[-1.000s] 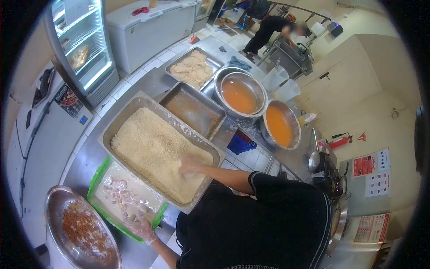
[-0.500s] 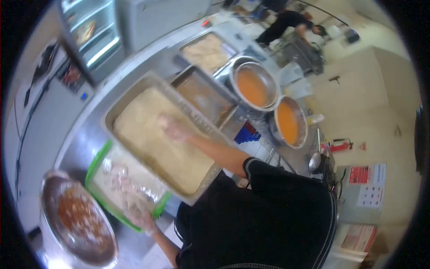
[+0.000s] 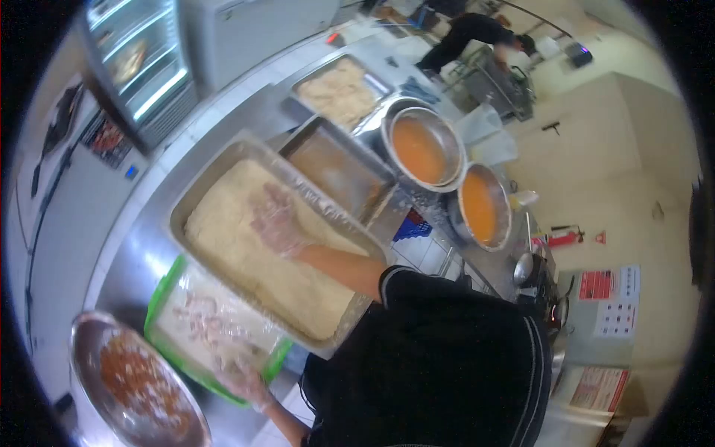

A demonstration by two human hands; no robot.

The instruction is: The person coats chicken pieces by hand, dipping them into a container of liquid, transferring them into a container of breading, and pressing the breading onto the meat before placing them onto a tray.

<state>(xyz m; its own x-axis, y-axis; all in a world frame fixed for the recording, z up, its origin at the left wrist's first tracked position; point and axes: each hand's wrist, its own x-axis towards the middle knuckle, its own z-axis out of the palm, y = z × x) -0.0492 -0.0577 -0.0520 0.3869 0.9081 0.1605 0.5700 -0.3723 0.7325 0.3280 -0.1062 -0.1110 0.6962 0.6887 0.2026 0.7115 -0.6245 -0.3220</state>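
Observation:
My right hand (image 3: 279,225), in a clear glove, lies with spread fingers on the pale flour (image 3: 298,272) that fills a deep metal tray (image 3: 182,212). Lower down, my left hand (image 3: 243,380), also gloved and coated, rests with its fingers apart at the near end of a green-rimmed tray (image 3: 155,305). Whitish coated pieces (image 3: 205,320) lie in that tray, close to its fingertips. Nothing shows gripped in either hand.
A steel bowl (image 3: 80,335) with reddish, flour-dusted contents stands bottom left. Beyond the flour are a wet tray (image 3: 328,160), a tray of pale pieces (image 3: 339,93) and two bowls of orange liquid (image 3: 421,149) (image 3: 479,205). A person (image 3: 469,37) bends over at the top right.
My right hand has gone from bunched fingers to spread ones on the flour. My left hand stays at the green-rimmed tray. The camera view has shifted slightly.

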